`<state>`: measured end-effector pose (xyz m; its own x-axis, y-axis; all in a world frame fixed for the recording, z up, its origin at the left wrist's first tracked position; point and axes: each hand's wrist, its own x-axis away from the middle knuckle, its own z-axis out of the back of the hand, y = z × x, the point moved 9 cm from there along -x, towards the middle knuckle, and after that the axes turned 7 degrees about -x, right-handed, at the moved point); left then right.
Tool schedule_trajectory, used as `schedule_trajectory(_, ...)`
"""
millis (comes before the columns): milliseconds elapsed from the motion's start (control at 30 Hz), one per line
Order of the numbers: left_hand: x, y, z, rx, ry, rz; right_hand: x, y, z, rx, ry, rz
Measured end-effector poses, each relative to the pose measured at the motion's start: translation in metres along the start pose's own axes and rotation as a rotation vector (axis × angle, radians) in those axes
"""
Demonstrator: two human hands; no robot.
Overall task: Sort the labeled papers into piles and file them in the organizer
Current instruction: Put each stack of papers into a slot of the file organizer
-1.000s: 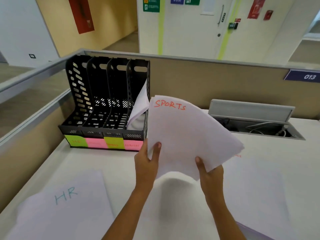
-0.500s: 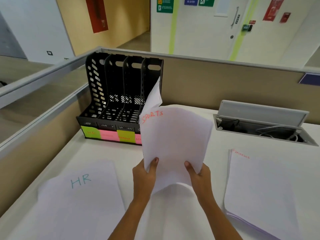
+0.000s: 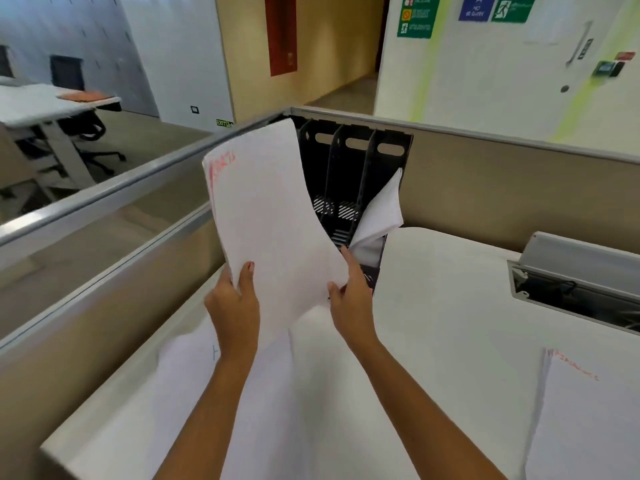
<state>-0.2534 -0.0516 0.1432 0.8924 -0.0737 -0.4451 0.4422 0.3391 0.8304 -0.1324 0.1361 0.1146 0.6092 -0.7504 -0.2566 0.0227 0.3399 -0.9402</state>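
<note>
The SPORTS stack [image 3: 277, 216] is held up in the air between both hands, in front of the left slots of the black organizer [image 3: 349, 174]. The left hand [image 3: 235, 303] pinches its lower left corner, and the right hand [image 3: 349, 296] grips the lower right edge. The sheets bend and lean to the left. Just beyond the right hand, a white bundle [image 3: 379, 209] already stands in the rightmost slot and curls outward.

I think the soft stack could buckle or fan apart if its top edge hits a divider, because it is gripped only at the bottom. The right wrist could also brush the curled bundle.

Below the hands the desk [image 3: 443, 271] is free, but the HR pile [image 3: 194, 362] lies near the left forearm and the finance pile [image 3: 588, 417] lies to the right. The partition rail [image 3: 114, 192] closes the left side.
</note>
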Motion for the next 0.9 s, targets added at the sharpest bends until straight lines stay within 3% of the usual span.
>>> schedule_trajectory(67,-0.019,0.007,0.002,0.028,0.052,-0.031,-0.021,-0.01,-0.021,0.017,-0.027,0.041)
schedule_trajectory(200,-0.046,0.033,-0.007,0.042,0.126,-0.136,-0.059,-0.007,-0.055,-0.04,-0.105,-0.076)
schedule_trajectory(333,-0.069,0.048,-0.036,0.023,0.114,-0.205,-0.091,-0.005,-0.086,-0.128,-0.208,-0.108)
schedule_trajectory(567,-0.094,0.056,-0.106,0.12,-0.008,-0.298,-0.156,0.02,-0.108,-0.203,-0.194,-0.242)
schedule_trajectory(900,-0.12,0.022,-0.2,0.286,-0.202,-0.148,-0.214,0.046,-0.12,-0.335,-0.217,-0.405)
